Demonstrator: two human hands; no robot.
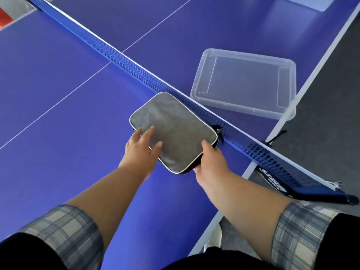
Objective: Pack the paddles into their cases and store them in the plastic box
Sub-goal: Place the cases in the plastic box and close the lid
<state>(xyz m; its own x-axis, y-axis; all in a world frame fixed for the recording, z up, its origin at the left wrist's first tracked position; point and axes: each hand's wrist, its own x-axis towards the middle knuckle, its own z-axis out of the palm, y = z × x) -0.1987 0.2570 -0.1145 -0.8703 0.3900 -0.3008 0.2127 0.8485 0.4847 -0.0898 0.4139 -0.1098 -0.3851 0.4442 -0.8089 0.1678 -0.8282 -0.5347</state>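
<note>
A grey rectangular paddle case (173, 129) with white piping and a black underside is held above the blue table, its far edge by the net. Its zip looks closed, and the black pull hangs at the right corner. My right hand (211, 162) grips the case's near right edge, thumb on top and fingers underneath. My left hand (143, 149) lies on the case's near left corner with straight fingers. The clear plastic box (272, 112) stands beyond the net to the right, with nothing in it. No paddle is in sight.
The blue net (120, 57) runs diagonally across the table tennis table (58, 94), from far left to the clamp (331, 193) at the near right edge. The table's white-lined right edge (315, 61) borders dark floor.
</note>
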